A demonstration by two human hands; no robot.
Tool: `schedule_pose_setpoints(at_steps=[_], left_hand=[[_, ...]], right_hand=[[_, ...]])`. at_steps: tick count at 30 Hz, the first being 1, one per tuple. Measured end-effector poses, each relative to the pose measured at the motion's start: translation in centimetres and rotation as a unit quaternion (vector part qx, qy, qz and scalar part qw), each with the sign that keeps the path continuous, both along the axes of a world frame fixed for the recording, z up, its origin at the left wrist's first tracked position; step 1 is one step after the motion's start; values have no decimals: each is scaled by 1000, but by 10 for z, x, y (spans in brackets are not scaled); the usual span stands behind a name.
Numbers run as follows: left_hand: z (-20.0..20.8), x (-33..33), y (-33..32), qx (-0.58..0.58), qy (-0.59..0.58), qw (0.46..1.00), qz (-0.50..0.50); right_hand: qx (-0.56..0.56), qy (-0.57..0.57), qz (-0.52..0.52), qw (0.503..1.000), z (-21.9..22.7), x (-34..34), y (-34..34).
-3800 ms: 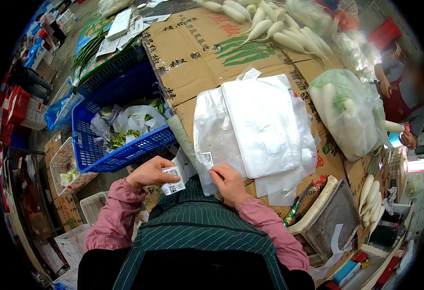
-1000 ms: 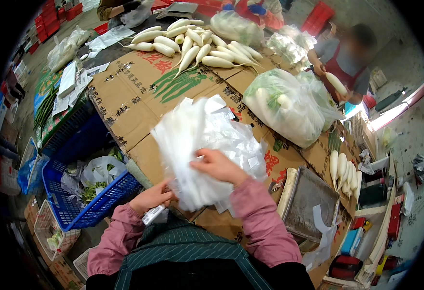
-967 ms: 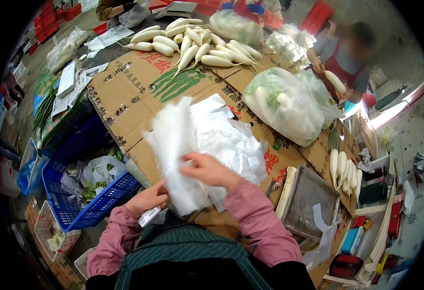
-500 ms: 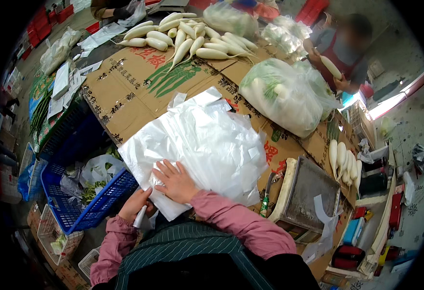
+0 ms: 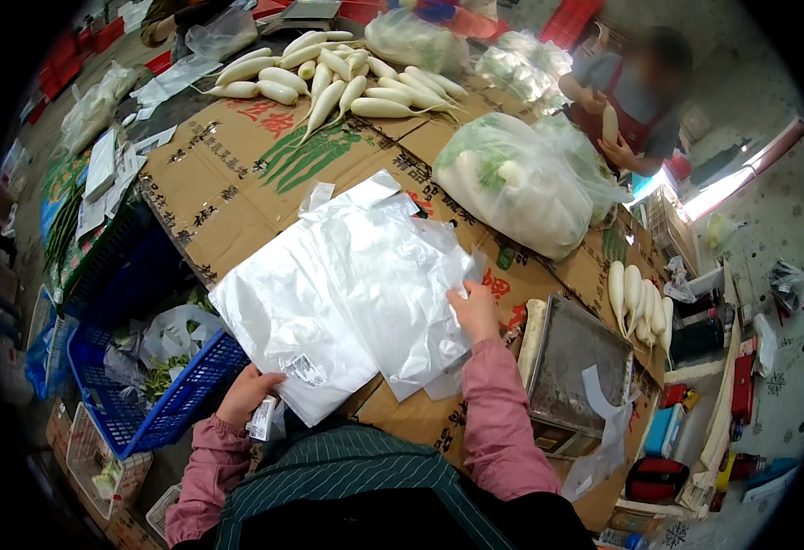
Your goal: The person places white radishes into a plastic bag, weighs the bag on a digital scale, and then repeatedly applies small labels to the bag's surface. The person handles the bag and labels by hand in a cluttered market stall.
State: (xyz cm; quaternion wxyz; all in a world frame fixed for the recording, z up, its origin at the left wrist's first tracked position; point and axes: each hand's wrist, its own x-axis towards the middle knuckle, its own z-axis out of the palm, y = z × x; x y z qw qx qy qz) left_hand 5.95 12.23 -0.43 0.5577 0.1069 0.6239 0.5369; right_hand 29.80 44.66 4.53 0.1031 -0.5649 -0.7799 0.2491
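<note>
A pile of clear flat plastic bags [image 5: 328, 284] lies spread on the cardboard-covered table before me. One printed white label [image 5: 304, 369] shows on the top bag's near left corner. My left hand [image 5: 248, 394] is closed beside that corner, with a strip of white labels [image 5: 262, 419] hanging from its fingers. On the other side, my right hand [image 5: 478, 312] pinches the right edge of the bags, thumb and fingers together on the film.
White radishes [image 5: 328, 78] are heaped at the far side, and a filled bag of radishes [image 5: 512, 188] sits right of centre. A metal-topped scale [image 5: 578, 362] stands at right. The blue basket [image 5: 150, 417] is at left. Another person [image 5: 635, 101] holds a radish at far right.
My right hand has left its flat spot on the near bags and moved right to grip their edge. The label on the top bag is now uncovered.
</note>
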Motion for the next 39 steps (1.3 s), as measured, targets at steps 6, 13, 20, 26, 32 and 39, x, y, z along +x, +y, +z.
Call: schedule_pose_setpoints(at_steps=[6, 13, 20, 26, 32, 39], left_hand=[[3, -3, -12, 21, -59, 998, -27], [7, 0, -14, 37, -3, 998, -58], [21, 4, -19, 72, -6, 993, -96], [21, -2, -16, 29, -171, 984, 30], [-14, 0, -13, 23, 38, 999, -6], [-11, 8, -17, 4, 19, 998, 52]], right_hand=[[1, 248, 197, 949, 50, -77, -98], [-9, 190, 453, 871, 22, -125, -170], [218, 10, -38, 975, -44, -25, -15], [-22, -9, -47, 999, -24, -1, 5], [208, 89, 90, 970, 31, -16, -7], [112, 158, 276, 942, 84, -72, -93]])
